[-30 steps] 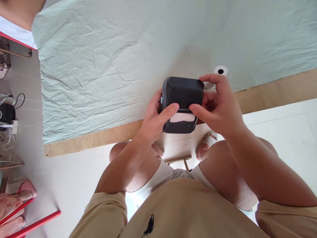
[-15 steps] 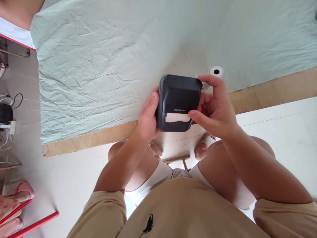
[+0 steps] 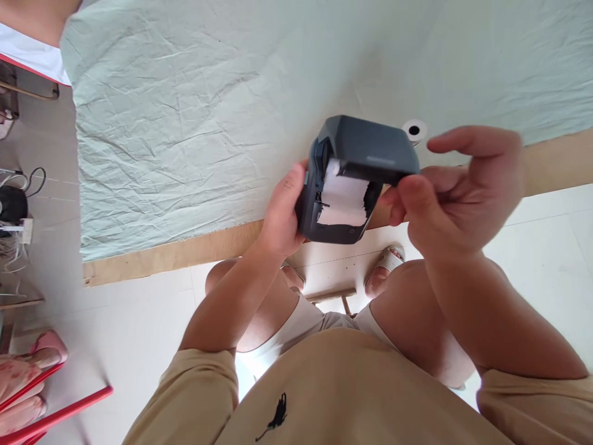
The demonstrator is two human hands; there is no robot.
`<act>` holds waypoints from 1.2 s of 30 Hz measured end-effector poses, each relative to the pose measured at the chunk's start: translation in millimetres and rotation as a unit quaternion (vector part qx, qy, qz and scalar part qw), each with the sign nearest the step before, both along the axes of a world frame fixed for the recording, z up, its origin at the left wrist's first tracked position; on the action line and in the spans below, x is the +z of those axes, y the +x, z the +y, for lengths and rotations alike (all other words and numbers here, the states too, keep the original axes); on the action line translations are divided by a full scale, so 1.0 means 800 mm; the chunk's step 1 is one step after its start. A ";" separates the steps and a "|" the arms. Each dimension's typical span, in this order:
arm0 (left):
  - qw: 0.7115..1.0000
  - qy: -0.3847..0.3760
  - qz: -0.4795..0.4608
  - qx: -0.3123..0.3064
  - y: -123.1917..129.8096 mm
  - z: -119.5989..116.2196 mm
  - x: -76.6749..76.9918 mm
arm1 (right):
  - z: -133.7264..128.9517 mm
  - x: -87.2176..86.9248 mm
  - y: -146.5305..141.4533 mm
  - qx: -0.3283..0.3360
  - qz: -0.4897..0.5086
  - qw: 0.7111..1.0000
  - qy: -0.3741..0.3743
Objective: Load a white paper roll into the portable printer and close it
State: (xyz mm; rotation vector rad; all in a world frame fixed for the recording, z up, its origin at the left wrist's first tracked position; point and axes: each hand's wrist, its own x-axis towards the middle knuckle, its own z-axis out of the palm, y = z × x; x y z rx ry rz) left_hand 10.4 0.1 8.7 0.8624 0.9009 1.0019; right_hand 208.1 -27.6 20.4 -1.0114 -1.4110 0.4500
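Observation:
A dark label printer [image 3: 334,233] is held above the table's near edge, its lid [image 3: 377,145] raised. Inside lies white paper [image 3: 343,196] with a torn front end. My left hand [image 3: 282,213] is closed around the printer's left side, thumb on top and the other fingers hidden beneath. My right hand [image 3: 463,191] pinches the lid's front right corner between thumb and fingers, with its index finger stretched out. Just beyond the lid, a white paper roll [image 3: 414,131] with a black core stands on the cloth.
A pale green wrinkled cloth [image 3: 185,136] covers the table, with a bare wooden edge [image 3: 176,255] along the near side. At the far left are another person's arm [image 3: 37,18], tangled cables [image 3: 13,247] and a red bar [image 3: 69,411].
My right hand has swung the printer's lid up and moved right with its corner. The paper inside now shows. My left hand still grips the printer's side.

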 end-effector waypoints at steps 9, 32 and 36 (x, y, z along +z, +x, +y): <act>0.999 0.017 0.032 -0.026 0.002 -0.005 0.007 | 0.016 0.009 0.001 -0.095 -0.248 0.964 -0.023; 1.000 -0.005 -0.001 0.003 0.003 -0.002 0.013 | 0.028 0.034 0.081 0.054 -0.029 0.995 -0.085; 1.000 -0.009 -0.003 -0.005 0.003 -0.003 0.015 | 0.044 0.019 0.111 0.049 -0.133 0.982 -0.127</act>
